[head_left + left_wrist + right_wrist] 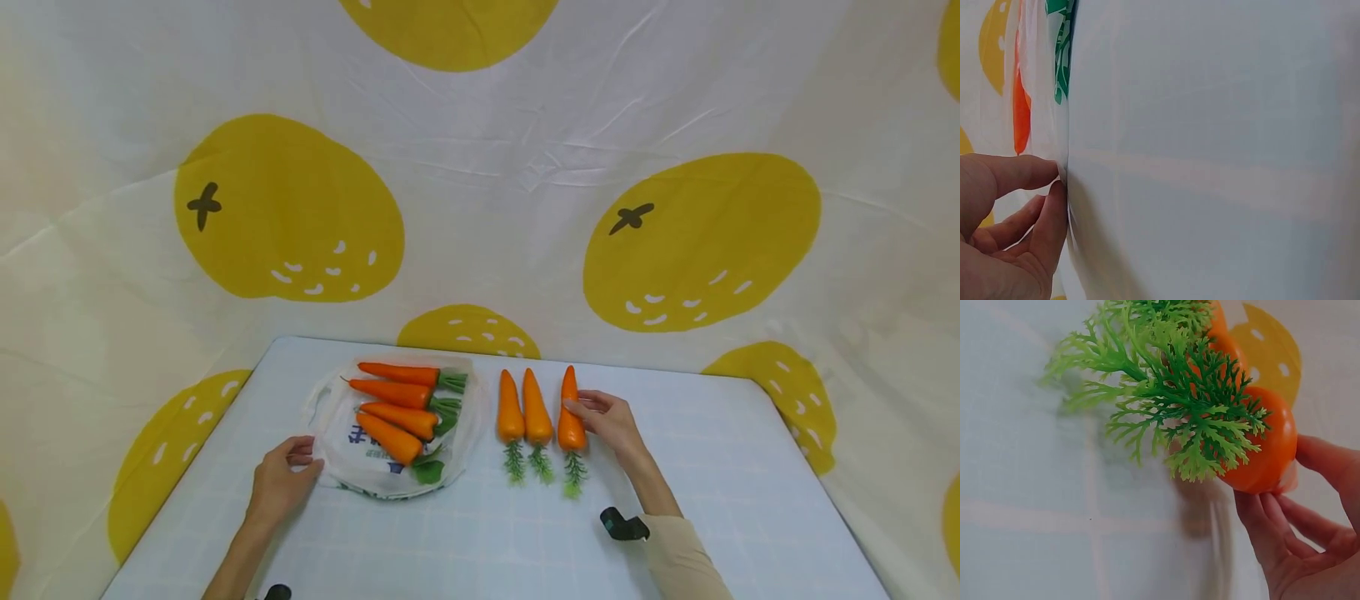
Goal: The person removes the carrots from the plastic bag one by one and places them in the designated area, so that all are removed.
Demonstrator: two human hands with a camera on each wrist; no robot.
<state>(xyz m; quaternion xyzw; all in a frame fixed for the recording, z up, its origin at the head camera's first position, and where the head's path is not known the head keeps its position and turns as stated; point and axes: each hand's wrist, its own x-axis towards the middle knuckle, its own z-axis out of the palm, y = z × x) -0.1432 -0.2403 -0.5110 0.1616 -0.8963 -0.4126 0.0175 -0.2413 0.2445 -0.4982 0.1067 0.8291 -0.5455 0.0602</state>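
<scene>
My left hand [283, 481] pinches the left edge of a white plastic bag [341, 446] lying flat on the table; the left wrist view shows thumb and fingertip meeting at its edge. Several orange carrots [392, 392] with green tops lie side by side on the bag, tips to the left. My right hand [609, 418] grips a carrot [571, 432] between thumb and fingers, its tip pointing away and its feathery green leaves [1191, 412] toward me. Left of it, two similar carrots [510, 412] lie parallel, close together.
A pale checked cloth covers the table [465, 546]. Behind and around it hangs a white curtain [495, 208] printed with large yellow fruit. Dark wrist-camera parts [624, 525] show by both forearms, and a beige sleeve [682, 554] covers the right one.
</scene>
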